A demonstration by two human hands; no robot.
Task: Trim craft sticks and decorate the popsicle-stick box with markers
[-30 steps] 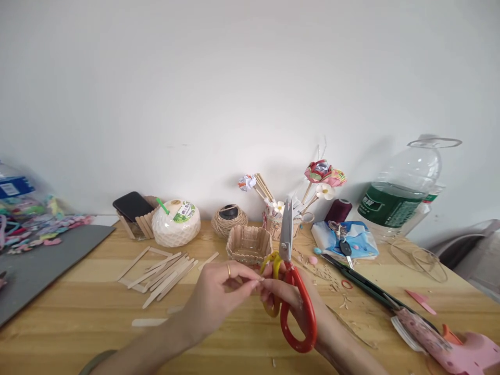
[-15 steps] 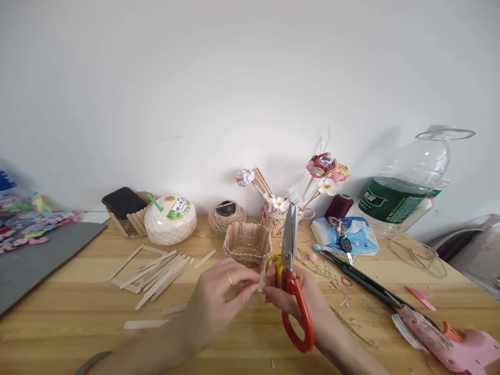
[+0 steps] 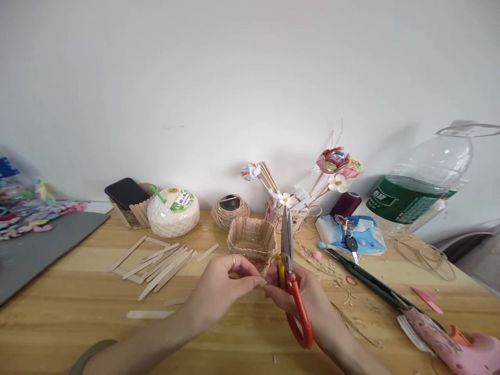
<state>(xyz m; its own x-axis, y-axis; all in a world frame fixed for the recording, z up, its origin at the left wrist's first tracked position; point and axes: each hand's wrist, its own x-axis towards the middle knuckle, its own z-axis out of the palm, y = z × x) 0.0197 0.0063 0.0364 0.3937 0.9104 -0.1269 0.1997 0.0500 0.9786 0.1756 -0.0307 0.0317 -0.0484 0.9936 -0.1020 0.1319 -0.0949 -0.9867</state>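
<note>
My left hand (image 3: 222,285), with a ring on one finger, pinches a small pale piece of wood (image 3: 261,282) between thumb and fingertips. My right hand (image 3: 308,294) is wrapped around scissors (image 3: 288,245) with red and yellow handles. Their blades point up and look closed. The right thumb and fingertips are close to the wood piece; whether they touch it I cannot tell. Just beyond both hands stands a small basket of craft sticks (image 3: 252,249) with a scalloped rim. A pile of loose craft sticks (image 3: 167,268) lies left of my left hand.
At the back are a phone (image 3: 127,192) in a stick holder, a white coconut (image 3: 174,213), a twine ball (image 3: 230,212) and paper flowers (image 3: 336,161). To the right are a large bottle (image 3: 410,192), keys (image 3: 351,244), dark green tongs-like strips (image 3: 367,276) and a pink glue gun (image 3: 461,349).
The camera view has shifted slightly. My left hand has turned a little, and the wood piece at its fingertips shows more clearly. The scissors stay upright in my right hand.
</note>
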